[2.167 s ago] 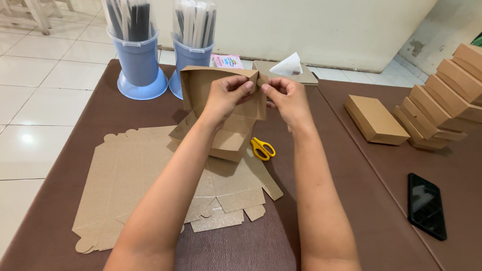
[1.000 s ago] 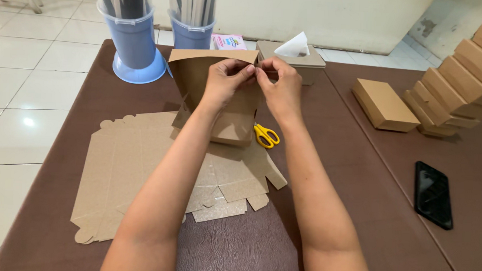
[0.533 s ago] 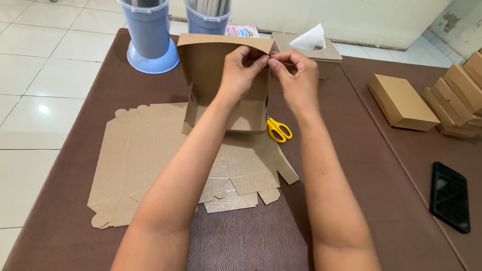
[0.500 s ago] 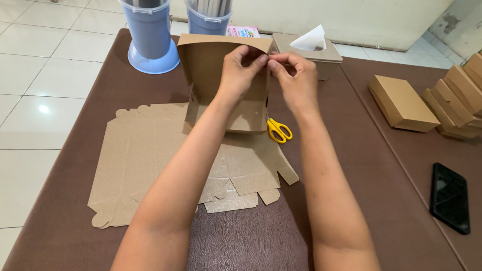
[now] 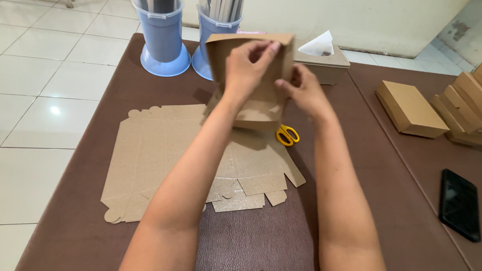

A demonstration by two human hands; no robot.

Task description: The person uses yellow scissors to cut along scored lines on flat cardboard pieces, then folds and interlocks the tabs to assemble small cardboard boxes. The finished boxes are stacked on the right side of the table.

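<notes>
Left hand (image 5: 247, 62) and right hand (image 5: 302, 89) both grip a half-folded cardboard box (image 5: 254, 82), raised above flat cardboard sheets (image 5: 159, 153) on the counter (image 5: 236, 249); scissors (image 5: 287, 135) nearby.

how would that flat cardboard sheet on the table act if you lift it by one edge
The flat cardboard sheet is thin and wide, so it would probably sag and feel light. Its cut flaps and crease lines would likely let it fold. Lying flat on the table, it cannot roll.

Brown cardboard box (image 5: 254, 79), half-folded, held upright above flat cardboard blanks (image 5: 159, 153).
</notes>
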